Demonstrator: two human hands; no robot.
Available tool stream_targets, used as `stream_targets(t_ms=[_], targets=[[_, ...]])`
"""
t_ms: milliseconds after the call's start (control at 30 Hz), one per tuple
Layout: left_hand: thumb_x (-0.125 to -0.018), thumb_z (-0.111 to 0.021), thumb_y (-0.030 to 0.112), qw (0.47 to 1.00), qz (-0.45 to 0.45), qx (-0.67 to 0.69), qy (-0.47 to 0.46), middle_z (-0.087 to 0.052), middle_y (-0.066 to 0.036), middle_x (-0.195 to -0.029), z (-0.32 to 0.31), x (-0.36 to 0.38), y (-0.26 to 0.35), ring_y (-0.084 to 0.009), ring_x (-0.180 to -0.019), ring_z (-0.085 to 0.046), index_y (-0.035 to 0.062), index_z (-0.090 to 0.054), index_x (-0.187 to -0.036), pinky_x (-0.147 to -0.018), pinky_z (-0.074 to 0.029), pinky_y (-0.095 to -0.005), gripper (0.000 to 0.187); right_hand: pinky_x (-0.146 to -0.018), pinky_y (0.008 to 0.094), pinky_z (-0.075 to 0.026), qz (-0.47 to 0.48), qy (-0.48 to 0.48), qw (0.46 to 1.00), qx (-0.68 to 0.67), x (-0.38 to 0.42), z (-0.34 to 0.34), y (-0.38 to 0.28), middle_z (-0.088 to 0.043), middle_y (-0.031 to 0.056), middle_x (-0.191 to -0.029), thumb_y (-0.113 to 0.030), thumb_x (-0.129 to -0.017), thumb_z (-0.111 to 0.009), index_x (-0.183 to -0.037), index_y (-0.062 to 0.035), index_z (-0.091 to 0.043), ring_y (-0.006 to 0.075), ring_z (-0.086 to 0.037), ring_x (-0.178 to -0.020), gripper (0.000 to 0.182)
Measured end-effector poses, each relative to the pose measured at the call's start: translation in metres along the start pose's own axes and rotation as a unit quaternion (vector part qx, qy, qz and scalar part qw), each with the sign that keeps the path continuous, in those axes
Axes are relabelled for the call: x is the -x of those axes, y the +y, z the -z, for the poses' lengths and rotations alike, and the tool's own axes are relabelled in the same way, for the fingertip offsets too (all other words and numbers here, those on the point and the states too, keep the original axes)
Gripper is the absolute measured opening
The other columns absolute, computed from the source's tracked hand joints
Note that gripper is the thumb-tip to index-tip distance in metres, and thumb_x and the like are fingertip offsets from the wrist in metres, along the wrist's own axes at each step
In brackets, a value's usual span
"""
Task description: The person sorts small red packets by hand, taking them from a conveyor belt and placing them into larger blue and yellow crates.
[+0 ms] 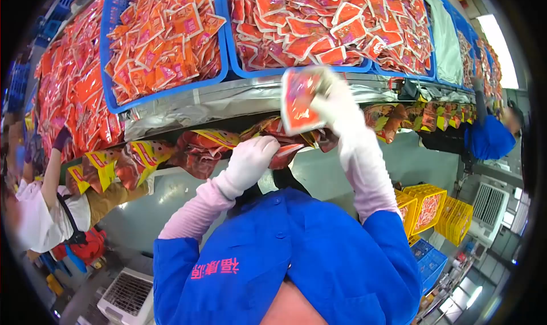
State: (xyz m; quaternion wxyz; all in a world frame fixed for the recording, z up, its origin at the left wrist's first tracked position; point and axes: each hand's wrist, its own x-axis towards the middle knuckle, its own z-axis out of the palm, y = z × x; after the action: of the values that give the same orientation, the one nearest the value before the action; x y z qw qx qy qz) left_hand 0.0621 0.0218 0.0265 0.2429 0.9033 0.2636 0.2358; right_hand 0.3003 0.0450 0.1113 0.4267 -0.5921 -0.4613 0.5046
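My right hand, in a white glove, grips a red packet with a white edge above the front rim of the bench. Lower and to the left, my gloved left hand has its fingers together at the top of a red and yellow bag, which hangs in the row along the bench. Part of another red packet shows in that bag's mouth. Beyond the hands, a blue crate is heaped with small red packets.
A second blue crate of packets stands at the upper left. More bags hang along the edge. One co-worker is at the left, another at the right. Yellow crates stand at the lower right.
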Motion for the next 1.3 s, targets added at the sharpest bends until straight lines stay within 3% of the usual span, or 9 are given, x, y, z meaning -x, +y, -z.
stream_targets(t_ms=[133,367,533,633,700,833,1033,1167,1300], targets=[[-0.068,-0.078,0.029,0.987,-0.007,-0.139,-0.081,-0.065,-0.013,-0.111,0.001,0.014,-0.014,-0.0313,-0.117,-0.059,0.0033,-0.063,-0.111,-0.109,-0.039,-0.0492,0.052,-0.081,0.0437,-0.054,0.012,-0.155,0.924,0.349,0.035,-0.051,0.045,-0.070,0.0207,-0.105,-0.013,-0.092,-0.052,-0.114,-0.0027,-0.061,0.0383,-0.069,-0.095,0.026],[-0.074,-0.062,0.018,0.959,0.028,-0.247,-0.140,-0.068,-0.013,-0.096,-0.016,0.069,-0.062,-0.0276,-0.103,-0.063,0.0055,-0.074,-0.087,-0.113,-0.036,-0.0562,0.021,-0.082,0.0419,-0.058,-0.069,-0.472,0.630,0.613,-0.022,-0.170,0.159,-0.075,0.0146,-0.102,-0.019,-0.087,-0.065,-0.093,-0.0065,-0.078,0.0294,-0.073,-0.098,0.019],[-0.075,-0.064,0.018,0.948,-0.036,-0.246,-0.200,-0.067,-0.006,-0.077,0.018,0.057,-0.054,-0.0230,-0.082,-0.063,0.0102,-0.071,-0.072,-0.111,-0.036,-0.0539,0.011,-0.095,0.0442,-0.053,-0.137,-0.336,0.697,0.618,-0.068,-0.223,0.235,-0.070,0.0067,-0.126,-0.030,-0.086,-0.069,-0.114,-0.0161,-0.076,0.0270,-0.067,-0.114,0.032],[-0.073,-0.067,0.021,0.959,-0.012,-0.202,-0.197,-0.066,-0.003,-0.079,0.057,0.051,-0.064,-0.0215,-0.085,-0.063,0.0137,-0.069,-0.075,-0.110,-0.038,-0.0518,0.008,-0.090,0.0410,-0.053,-0.080,-0.415,0.722,0.547,-0.056,-0.159,0.055,-0.073,0.0114,-0.108,-0.027,-0.083,-0.067,-0.109,-0.0089,-0.074,0.0290,-0.068,-0.108,0.033],[-0.070,-0.077,0.027,0.993,0.004,-0.037,-0.111,-0.066,-0.005,-0.081,0.087,0.028,-0.071,-0.0256,-0.090,-0.063,0.0123,-0.070,-0.078,-0.101,-0.043,-0.0479,0.018,-0.086,0.0428,-0.053,0.003,-0.192,0.882,0.430,-0.068,-0.113,0.009,-0.072,0.0158,-0.095,-0.031,-0.082,-0.070,-0.100,-0.0048,-0.073,0.0313,-0.069,-0.099,0.032],[-0.071,-0.081,0.029,0.962,0.041,-0.146,0.228,-0.067,-0.010,-0.084,0.115,-0.080,-0.138,-0.0280,-0.093,-0.064,0.0084,-0.064,-0.090,-0.086,-0.046,-0.0441,0.033,-0.088,0.0433,-0.054,0.024,0.074,0.830,0.552,-0.181,-0.087,0.049,-0.072,0.0176,-0.104,-0.029,-0.087,-0.067,-0.114,-0.0080,-0.068,0.0312,-0.069,-0.100,0.035],[-0.089,-0.069,0.021,0.950,0.194,-0.201,0.141,-0.068,-0.017,-0.091,0.080,-0.140,-0.249,-0.0323,-0.082,-0.067,0.0043,-0.069,-0.104,-0.075,-0.053,-0.0430,0.023,-0.088,0.0427,-0.054,-0.002,0.076,0.846,0.528,-0.185,-0.076,0.058,-0.071,0.0194,-0.105,-0.015,-0.081,-0.069,-0.127,-0.0077,-0.062,0.0339,-0.069,-0.099,0.047],[-0.086,-0.060,0.001,0.959,0.213,0.069,0.174,-0.069,-0.016,-0.090,0.129,-0.069,-0.137,-0.0298,-0.085,-0.069,0.0029,-0.070,-0.100,-0.072,-0.054,-0.0370,0.017,-0.082,0.0370,-0.054,0.017,-0.072,0.983,0.166,-0.065,-0.032,-0.012,-0.071,0.0122,-0.092,-0.018,-0.076,-0.077,-0.125,-0.0067,-0.065,0.0266,-0.069,-0.088,0.052],[-0.076,-0.064,-0.008,0.977,0.111,0.125,0.133,-0.070,-0.011,-0.096,0.095,-0.005,-0.050,-0.0275,-0.086,-0.069,0.0043,-0.070,-0.098,-0.078,-0.055,-0.0336,0.026,-0.079,0.0379,-0.055,0.051,-0.319,0.782,0.532,-0.011,-0.076,0.038,-0.072,0.0142,-0.101,-0.023,-0.089,-0.064,-0.105,-0.0079,-0.069,0.0305,-0.070,-0.090,0.022]])
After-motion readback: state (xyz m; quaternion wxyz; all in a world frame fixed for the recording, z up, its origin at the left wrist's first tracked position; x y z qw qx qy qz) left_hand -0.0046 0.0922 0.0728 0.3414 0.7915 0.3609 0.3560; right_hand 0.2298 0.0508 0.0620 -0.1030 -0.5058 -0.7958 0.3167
